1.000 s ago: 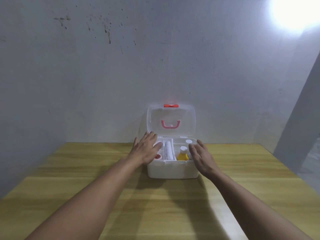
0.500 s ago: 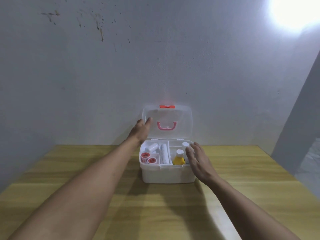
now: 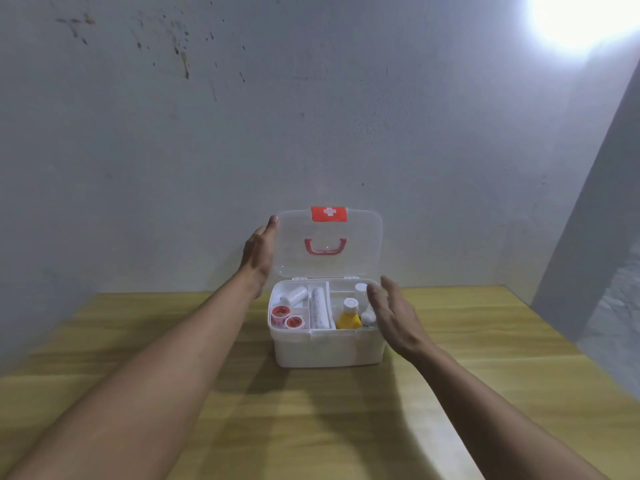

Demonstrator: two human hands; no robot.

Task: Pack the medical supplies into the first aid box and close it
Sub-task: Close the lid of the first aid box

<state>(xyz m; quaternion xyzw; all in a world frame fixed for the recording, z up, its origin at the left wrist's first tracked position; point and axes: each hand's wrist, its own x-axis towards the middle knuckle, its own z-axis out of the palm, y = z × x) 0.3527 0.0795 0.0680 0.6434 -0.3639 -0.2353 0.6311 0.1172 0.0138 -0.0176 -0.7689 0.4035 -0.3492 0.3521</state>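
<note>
A white first aid box (image 3: 329, 348) stands on the wooden table with its clear lid (image 3: 360, 247) raised upright; the lid has a red latch with a white cross (image 3: 328, 214) and a pink handle (image 3: 325, 246). Inside lie two red-and-white tape rolls (image 3: 287, 317), white bandage rolls (image 3: 318, 308), a yellow bottle (image 3: 348, 315) and a small white bottle (image 3: 361, 292). My left hand (image 3: 259, 252) reaches behind the lid's left edge, fingers at its top corner. My right hand (image 3: 394, 315) hovers open at the box's right rim, holding nothing.
The wooden table (image 3: 311, 410) runs up to a grey wall (image 3: 242, 133) just behind the box. A bright lamp glare (image 3: 585, 15) sits at the upper right. A darker wall panel (image 3: 595, 271) borders the table's right side.
My left hand rose from the box's left compartments to the lid's upper left corner. The lid tilted slightly toward me, showing the latch's cross. My right hand stayed by the right rim.
</note>
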